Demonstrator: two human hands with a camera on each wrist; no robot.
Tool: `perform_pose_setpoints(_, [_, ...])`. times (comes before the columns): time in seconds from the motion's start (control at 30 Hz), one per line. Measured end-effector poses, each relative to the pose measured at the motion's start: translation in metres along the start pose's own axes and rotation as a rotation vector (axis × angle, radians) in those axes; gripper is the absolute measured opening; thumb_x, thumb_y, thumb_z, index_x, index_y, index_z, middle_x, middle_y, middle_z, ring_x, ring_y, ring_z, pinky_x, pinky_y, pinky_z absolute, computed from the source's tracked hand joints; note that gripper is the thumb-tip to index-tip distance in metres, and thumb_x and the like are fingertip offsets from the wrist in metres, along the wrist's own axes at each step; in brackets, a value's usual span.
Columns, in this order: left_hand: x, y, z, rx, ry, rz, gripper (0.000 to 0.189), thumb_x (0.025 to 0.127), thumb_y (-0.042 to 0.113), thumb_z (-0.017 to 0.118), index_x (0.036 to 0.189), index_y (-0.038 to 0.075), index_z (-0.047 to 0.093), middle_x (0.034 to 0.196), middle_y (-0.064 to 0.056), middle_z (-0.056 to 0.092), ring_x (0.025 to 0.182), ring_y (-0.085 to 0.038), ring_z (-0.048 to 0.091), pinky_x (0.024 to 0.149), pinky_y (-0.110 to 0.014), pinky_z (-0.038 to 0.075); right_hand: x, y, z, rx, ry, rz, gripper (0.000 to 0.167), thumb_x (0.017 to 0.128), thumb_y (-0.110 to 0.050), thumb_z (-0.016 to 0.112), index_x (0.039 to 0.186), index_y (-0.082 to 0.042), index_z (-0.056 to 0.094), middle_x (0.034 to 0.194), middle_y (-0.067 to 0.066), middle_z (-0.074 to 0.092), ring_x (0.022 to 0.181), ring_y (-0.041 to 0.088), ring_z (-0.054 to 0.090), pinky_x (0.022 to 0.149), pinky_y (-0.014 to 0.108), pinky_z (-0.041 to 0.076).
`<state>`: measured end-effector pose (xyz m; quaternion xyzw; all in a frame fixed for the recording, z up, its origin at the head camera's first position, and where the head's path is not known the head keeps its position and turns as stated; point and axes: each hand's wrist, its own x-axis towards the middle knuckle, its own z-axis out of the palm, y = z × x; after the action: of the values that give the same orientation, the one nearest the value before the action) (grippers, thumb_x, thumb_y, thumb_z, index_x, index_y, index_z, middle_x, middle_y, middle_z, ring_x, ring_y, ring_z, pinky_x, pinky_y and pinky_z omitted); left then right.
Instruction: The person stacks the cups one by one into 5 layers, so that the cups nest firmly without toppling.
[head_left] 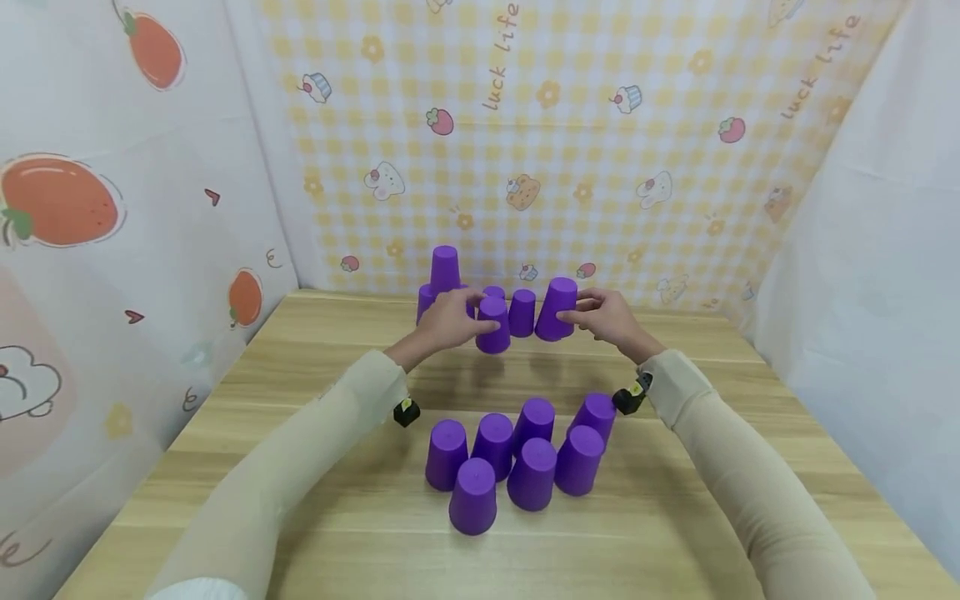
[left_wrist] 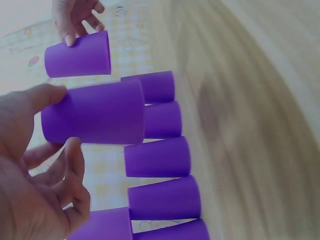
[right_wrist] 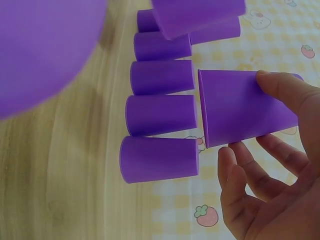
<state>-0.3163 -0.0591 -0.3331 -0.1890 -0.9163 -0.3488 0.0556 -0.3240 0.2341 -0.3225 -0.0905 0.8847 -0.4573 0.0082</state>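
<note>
My left hand [head_left: 448, 322] pinches an upside-down purple cup [head_left: 492, 327] between thumb and fingers, in front of the back row. To its right, my right hand [head_left: 609, 318] grips another upside-down purple cup [head_left: 557, 310], slightly tilted in the head view. Both held cups are raised above the tabletop. In the right wrist view, the right-hand cup [right_wrist: 245, 105] is just above the near end of a row of standing purple cups [right_wrist: 162, 115]. At the row's left end one purple cup [head_left: 445, 268] sits on top of the lower ones. My left hand partly hides that end.
Several upside-down purple cups [head_left: 533, 475] stand in a loose cluster on the wooden table [head_left: 360, 533], nearer to me. A yellow checked cloth [head_left: 480, 167] hangs behind the back row, and white cloth [head_left: 862, 250] walls the right side.
</note>
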Motion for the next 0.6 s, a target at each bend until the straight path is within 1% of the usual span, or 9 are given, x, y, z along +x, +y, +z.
perform_pose_setpoints(0.07, [0.003,0.003,-0.005,-0.011,0.034,-0.03,0.059,0.084,0.041,0.078,0.133,0.014,0.062,0.115,-0.005,0.07,0.098,-0.021,0.068,0.079,-0.039,0.055,0.002,-0.002,0.001,-0.011,0.006,-0.019,0.053,0.085,-0.037,0.078,0.126,-0.007,0.062,0.12,0.018,0.068,0.088,0.022,0.065,0.059,0.029,0.051])
perform_pose_setpoints(0.13, [0.007,0.008,-0.009,-0.006,0.065,-0.062,0.06,0.084,0.041,0.078,0.135,0.015,0.061,0.117,-0.006,0.071,0.099,-0.023,0.069,0.08,-0.039,0.056,0.003,-0.004,0.001,-0.01,0.009,-0.028,0.053,0.085,-0.036,0.078,0.126,-0.007,0.062,0.119,0.018,0.068,0.088,0.022,0.065,0.058,0.029,0.05])
perform_pose_setpoints(0.23, [0.013,0.015,-0.013,0.023,0.104,-0.104,0.062,0.084,0.043,0.077,0.137,0.015,0.06,0.12,-0.008,0.07,0.102,-0.025,0.069,0.08,-0.04,0.056,0.005,-0.005,0.001,-0.006,0.011,-0.027,0.053,0.085,-0.036,0.078,0.126,-0.007,0.062,0.119,0.018,0.069,0.086,0.02,0.066,0.058,0.029,0.05])
perform_pose_setpoints(0.33, [0.019,0.02,-0.016,0.05,0.146,-0.138,0.063,0.084,0.045,0.077,0.136,0.013,0.06,0.118,-0.008,0.07,0.101,-0.025,0.069,0.079,-0.042,0.056,0.007,-0.007,0.002,-0.007,0.026,-0.02,0.053,0.085,-0.036,0.079,0.126,-0.008,0.062,0.117,0.017,0.069,0.082,0.018,0.066,0.057,0.028,0.05])
perform_pose_setpoints(0.47, [0.028,0.018,-0.02,0.067,0.197,-0.188,0.06,0.085,0.045,0.075,0.133,0.013,0.061,0.116,-0.008,0.071,0.099,-0.025,0.069,0.078,-0.042,0.056,0.011,-0.009,0.006,-0.023,0.041,-0.008,0.056,0.084,-0.039,0.078,0.128,-0.009,0.062,0.116,0.017,0.07,0.082,0.019,0.065,0.058,0.028,0.05])
perform_pose_setpoints(0.6, [0.035,0.014,-0.025,0.07,0.237,-0.222,0.057,0.086,0.043,0.075,0.131,0.011,0.062,0.117,-0.009,0.07,0.1,-0.026,0.068,0.08,-0.043,0.054,0.016,-0.012,0.01,-0.028,0.036,0.012,0.06,0.084,-0.041,0.078,0.131,-0.008,0.06,0.12,0.017,0.068,0.091,0.024,0.067,0.061,0.029,0.051])
